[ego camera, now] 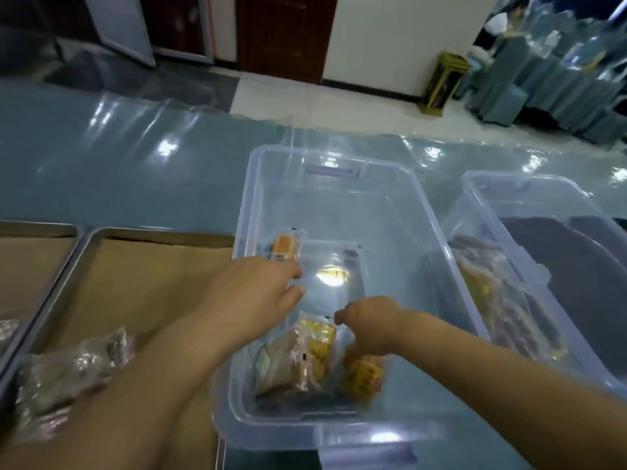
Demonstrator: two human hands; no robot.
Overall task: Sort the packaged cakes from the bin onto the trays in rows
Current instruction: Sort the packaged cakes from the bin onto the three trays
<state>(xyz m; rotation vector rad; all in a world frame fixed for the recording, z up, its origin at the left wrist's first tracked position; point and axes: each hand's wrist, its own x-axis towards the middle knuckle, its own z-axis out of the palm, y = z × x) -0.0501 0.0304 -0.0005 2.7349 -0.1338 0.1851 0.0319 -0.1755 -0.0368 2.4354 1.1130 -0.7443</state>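
Yellow packaged cake (365, 379) lies just beneath right hand (371, 329).

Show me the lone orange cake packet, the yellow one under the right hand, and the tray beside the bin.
orange cake packet (284, 246): head view, on the cake itself.
yellow cake packet (365, 378): head view, on its printed front.
tray (142, 286): head view, on its bare paper liner.

No legible txt. Yellow cake pkg (364, 378) in clear bin (441, 232) had red print, prob. characters, too blurred to read. Orange cake pkg (284, 247) had small white label, also unreadable.
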